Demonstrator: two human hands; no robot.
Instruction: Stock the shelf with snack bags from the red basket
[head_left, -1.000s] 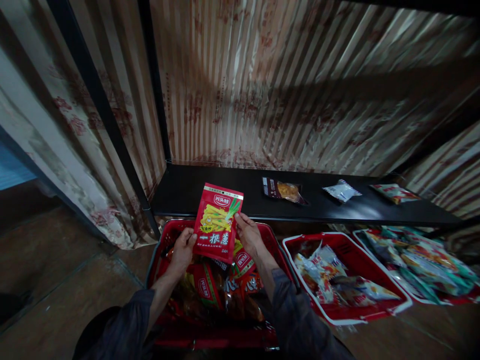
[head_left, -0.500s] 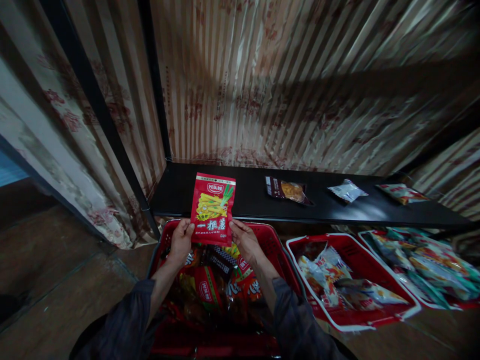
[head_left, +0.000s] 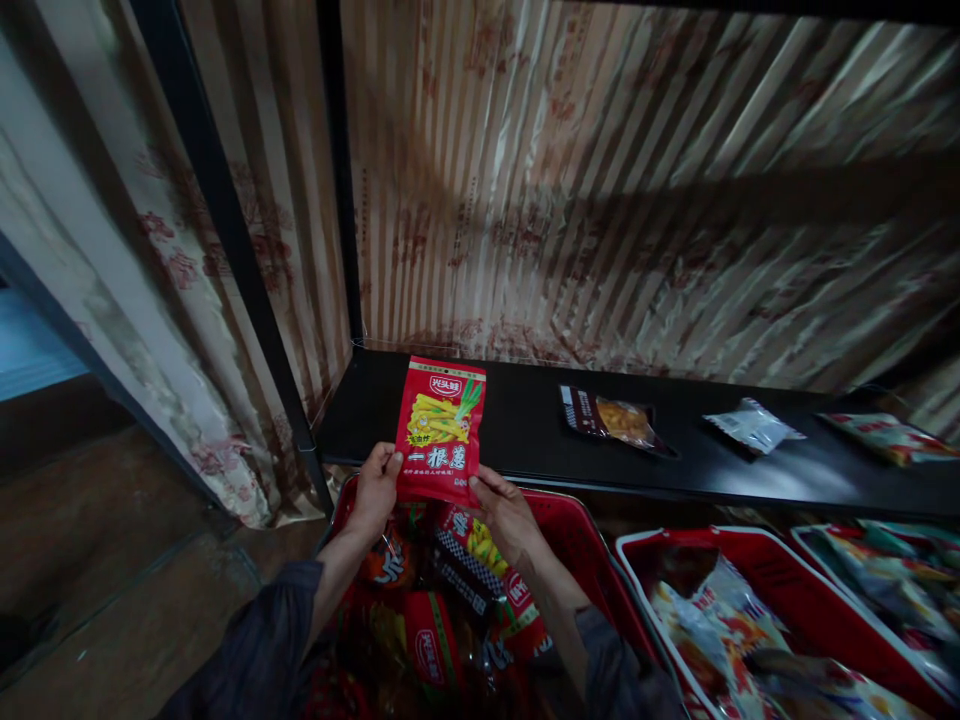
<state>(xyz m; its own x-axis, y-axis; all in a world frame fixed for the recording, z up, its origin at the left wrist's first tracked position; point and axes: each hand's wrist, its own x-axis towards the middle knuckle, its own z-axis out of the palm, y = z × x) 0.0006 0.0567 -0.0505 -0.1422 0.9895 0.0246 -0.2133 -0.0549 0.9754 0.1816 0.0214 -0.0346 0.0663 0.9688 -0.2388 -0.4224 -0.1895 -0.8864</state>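
A red snack bag (head_left: 442,425) with yellow sticks and a green onion printed on it is held up, front facing me. My left hand (head_left: 377,485) pinches its lower left edge, and my right hand (head_left: 506,510) pinches its lower right corner. The bag's upper part overlaps the black shelf (head_left: 517,430); whether it touches the shelf I cannot tell. Right below my hands stands a red basket (head_left: 570,515) filled with several snack bags, among them a red one (head_left: 424,640) and a black checkered one (head_left: 469,570).
Spaced along the shelf lie a brown snack bag (head_left: 619,420), a silvery white bag (head_left: 754,427) and a red-green bag (head_left: 889,437). Two more filled baskets, a nearer one (head_left: 637,550) and a farther one (head_left: 817,535), stand at right. Black posts (head_left: 341,180) and a curtain (head_left: 465,200) frame the shelf.
The view has shifted, so shelf and baskets appear lower and more to the right. Both hands still hold the red snack bag, which now tilts slightly.
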